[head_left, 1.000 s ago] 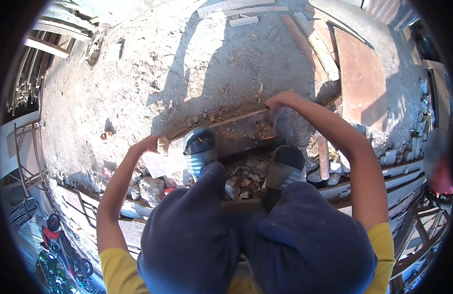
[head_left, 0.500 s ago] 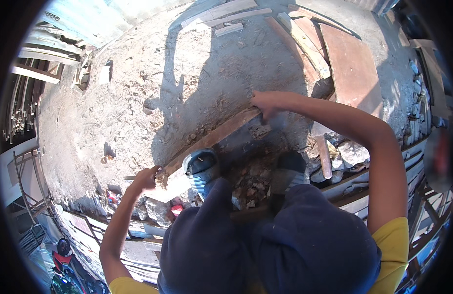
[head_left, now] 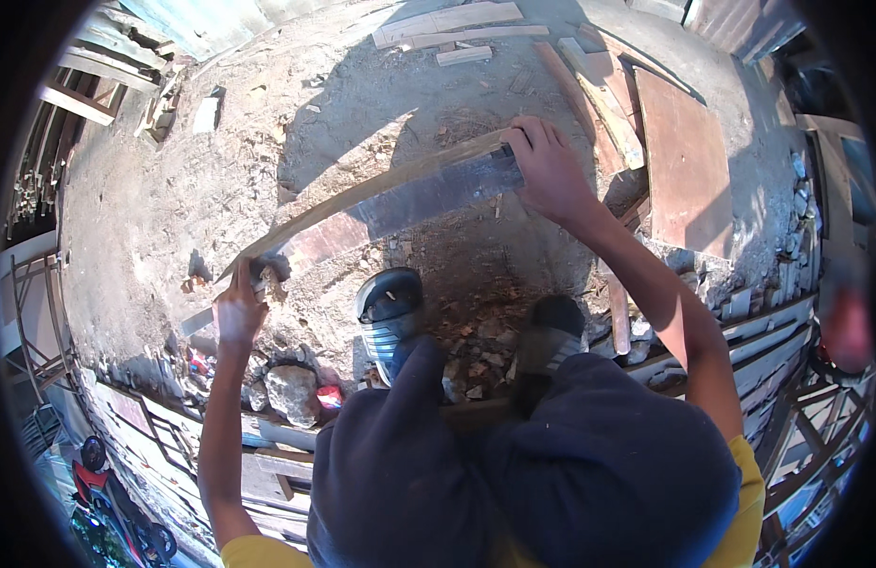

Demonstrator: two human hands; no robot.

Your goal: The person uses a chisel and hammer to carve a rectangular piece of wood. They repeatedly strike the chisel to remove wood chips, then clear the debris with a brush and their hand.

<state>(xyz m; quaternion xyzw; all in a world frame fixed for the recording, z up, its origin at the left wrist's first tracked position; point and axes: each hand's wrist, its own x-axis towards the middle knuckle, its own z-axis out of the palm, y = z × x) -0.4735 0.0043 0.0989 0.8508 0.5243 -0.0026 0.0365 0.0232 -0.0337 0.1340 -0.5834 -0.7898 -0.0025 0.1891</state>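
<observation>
With the left hand [head_left: 241, 312] and the right hand [head_left: 554, 178], clasps opposite ends of a board [head_left: 395, 207], with fingers [head_left: 532, 132] wrapped around it. Holds it aslant across the dirt [head_left: 163, 218], just beyond the shoes [head_left: 390, 297], with the right end farther forward. Crouches with a stone [head_left: 292, 395] and a red scrap [head_left: 330, 396] near the left forearm [head_left: 222, 435]. Faces pale planks [head_left: 449, 23] straight ahead and, off to the right, a brown panel [head_left: 686, 161].

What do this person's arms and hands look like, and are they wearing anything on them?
The left hand and right hand are bare: no gloves, watch or cables show. The forearms are uncovered too, and the short sleeves are plain yellow. Any rings would be too small to make out.
</observation>
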